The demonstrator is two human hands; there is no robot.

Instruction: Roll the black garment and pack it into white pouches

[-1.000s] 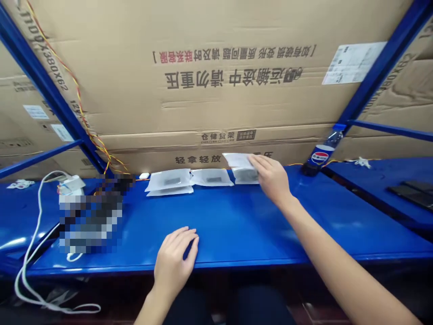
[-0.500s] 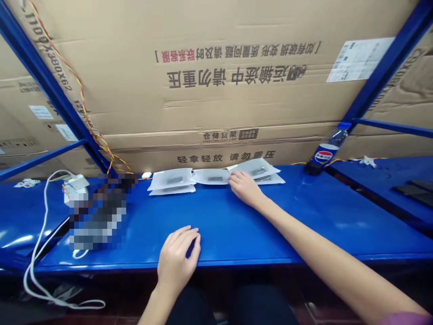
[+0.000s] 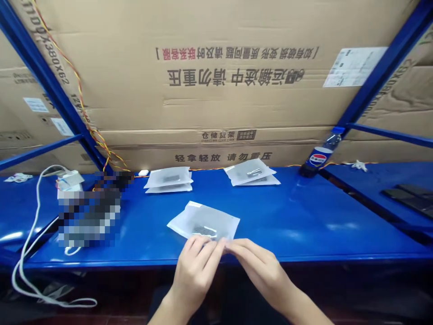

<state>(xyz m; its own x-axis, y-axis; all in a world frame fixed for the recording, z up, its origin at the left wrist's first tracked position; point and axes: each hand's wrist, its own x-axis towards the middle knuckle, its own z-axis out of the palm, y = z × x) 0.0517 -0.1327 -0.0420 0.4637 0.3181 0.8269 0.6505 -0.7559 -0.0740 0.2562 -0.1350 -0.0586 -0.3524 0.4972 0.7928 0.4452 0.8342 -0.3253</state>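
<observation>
A frosted zip bag (image 3: 213,216) with a dark item inside is held near the front edge of the blue shelf (image 3: 287,212). My left hand (image 3: 196,266) is closed on the bag's near edge, and my right hand (image 3: 264,268) pinches the same edge beside it. The two hands meet at the fingertips, which partly hide the bag's near side. Farther back lie two small stacks of similar frosted bags, the left stack (image 3: 169,177) and the right stack (image 3: 252,173), each with dark contents showing through.
A cola bottle (image 3: 320,155) stands at the back right by a blue post. A blurred-out object (image 3: 94,216) lies at left, near a white cable (image 3: 22,266) and a white box (image 3: 69,183). Cardboard (image 3: 219,104) forms the back wall. Dark flat items (image 3: 409,198) lie far right.
The middle bag has come from the back row to the front edge with my right hand. My left hand has moved right and now also grips it.
</observation>
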